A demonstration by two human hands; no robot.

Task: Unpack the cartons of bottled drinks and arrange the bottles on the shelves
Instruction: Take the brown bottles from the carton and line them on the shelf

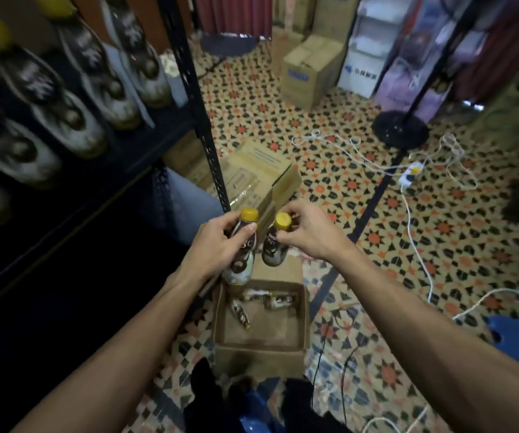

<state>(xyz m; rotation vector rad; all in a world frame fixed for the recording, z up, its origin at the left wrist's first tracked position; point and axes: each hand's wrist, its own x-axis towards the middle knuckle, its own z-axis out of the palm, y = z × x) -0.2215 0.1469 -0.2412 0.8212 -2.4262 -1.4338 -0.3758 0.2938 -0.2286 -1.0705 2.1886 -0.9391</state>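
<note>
So two small brown drink bottles with yellow caps are being held up at once, one per hand, right above the open brown cardboard carton (258, 357) that's sat on the patterned tile floor (361, 214). The left-hand bottle (242, 260) is wrapped by the left hand (217, 245) around its shoulder, with the thumb laid across the front just under the cap. The right-hand bottle (273, 250) is pinched by the right hand (309, 228) up near the neck, fingers curled round the far side. So both hands are closed on something and nothing's free. Both bottles are held cap-up, long axis roughly vertical, side by side and nearly touching. A few more bottles (241, 314) can be seen lying flat in the bottom of the carton, so the box isn't emptied yet. The bit that matters: the black metal shelf (158, 132) is off to the left and higher than the hands, with a row of yellow-capped bottles (95, 70) already lined up on it (too blurred for the spacing to be made out). The left hand is the nearer one, so its bottle would probably be set down first and the right one brought across after. Little turning should be needed, just a lift and swing leftwards, though the shelf's upright post (202, 120) would have to be cleared.
</note>
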